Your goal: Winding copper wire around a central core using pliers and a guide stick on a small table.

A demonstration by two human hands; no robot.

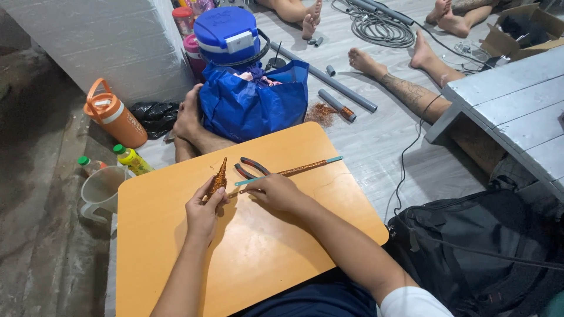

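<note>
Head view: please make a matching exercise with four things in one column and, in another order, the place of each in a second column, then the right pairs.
Things:
1. glittery cone
2. pliers
3. blue bag
4. orange bottle

Places:
A. on the floor to the left of the orange board
B. in the left hand
C. lying on the board just beyond the right hand
D. on the floor beyond the board's far edge

Pairs: 1-B, 2-C, 3-D, 4-A

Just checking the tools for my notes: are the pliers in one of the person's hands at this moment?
No, the pliers lie on the orange board just beyond the right hand, with no fingers around them.
</note>
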